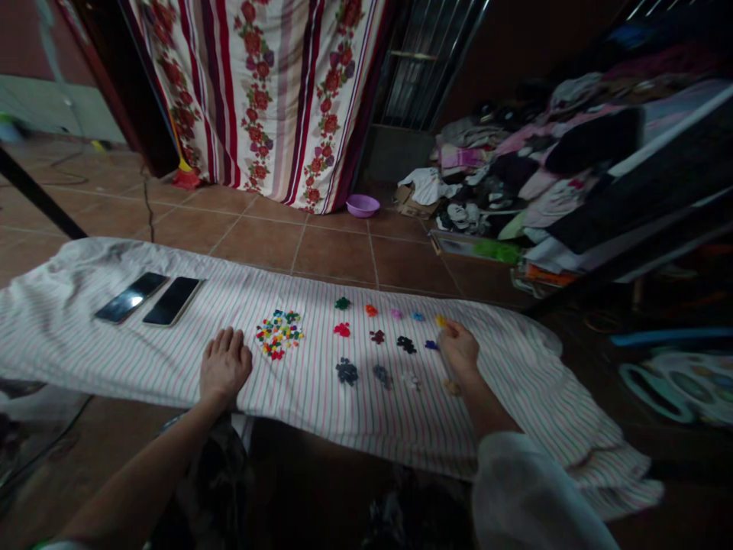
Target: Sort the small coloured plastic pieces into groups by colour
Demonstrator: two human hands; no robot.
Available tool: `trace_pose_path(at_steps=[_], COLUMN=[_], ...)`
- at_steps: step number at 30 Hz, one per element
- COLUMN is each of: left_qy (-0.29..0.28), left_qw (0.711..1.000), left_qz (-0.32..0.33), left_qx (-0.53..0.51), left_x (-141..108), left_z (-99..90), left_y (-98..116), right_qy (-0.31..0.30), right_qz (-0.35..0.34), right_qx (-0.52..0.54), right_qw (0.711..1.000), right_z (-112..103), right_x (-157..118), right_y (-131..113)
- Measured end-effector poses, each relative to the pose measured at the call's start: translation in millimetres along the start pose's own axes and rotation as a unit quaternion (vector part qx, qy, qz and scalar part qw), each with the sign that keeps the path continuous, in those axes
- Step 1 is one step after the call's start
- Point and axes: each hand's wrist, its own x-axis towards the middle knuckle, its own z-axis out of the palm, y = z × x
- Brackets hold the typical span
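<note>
My left hand lies flat on the striped cloth, fingers stretched out, holding nothing. Just right of it spreads a mixed heap of small coloured pieces. My right hand is pinched at a few yellow pieces; whether one is between the fingertips is too small to tell. Sorted by colour, small piles lie left of that hand: green, orange, pink, light blue, red, brown, black, dark grey, grey and white. Dark blue pieces and tan pieces sit beside my right hand and forearm.
Two phones lie at the left on the striped cloth, which covers a long, narrow surface. Beyond it, a purple basin stands on the tiled floor near a floral curtain. Clothes are heaped at the right.
</note>
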Motion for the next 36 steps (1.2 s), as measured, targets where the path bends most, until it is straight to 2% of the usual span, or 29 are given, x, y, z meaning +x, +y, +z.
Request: trace_pose_path(at_steps=[3,8,20,24,28,36], left_qy=[-0.005,-0.003,0.017,0.014,0.020,0.011], left_qw=[1.000,1.000,1.000,1.000,1.000,1.000], left_qz=[0.001,0.000,0.010,0.012,0.009,0.005], left_qx=[0.001,0.005,0.007,0.012,0.001,-0.012], left_x=[0.5,0.6,-0.3,-0.1,-0.3,-0.3], left_z=[-1.2,-2.0,-0.3,0.0,1.4,0.6], left_y=[1.0,2.4,1.7,1.9,1.3,1.5], right_qy=[-0.002,-0.043,-0.167,-0.220,-0.259,-0.244], right_qz=[-0.007,-0.092,-0.272,-0.283,-0.273,-0.229], right_qx=[0.003,0.051,0.158,0.139,0.093,0.041], right_qw=[1.000,0.994,0.934,0.923,0.922,0.941], right_z=[10.7,33.3,95.2,111.1,121.2,127.4], right_x=[-15.0,-47.8,-143.3,-168.7,-181.7,-193.4], right_y=[-26.6,-64.0,-146.0,-170.5,-187.8,-202.4])
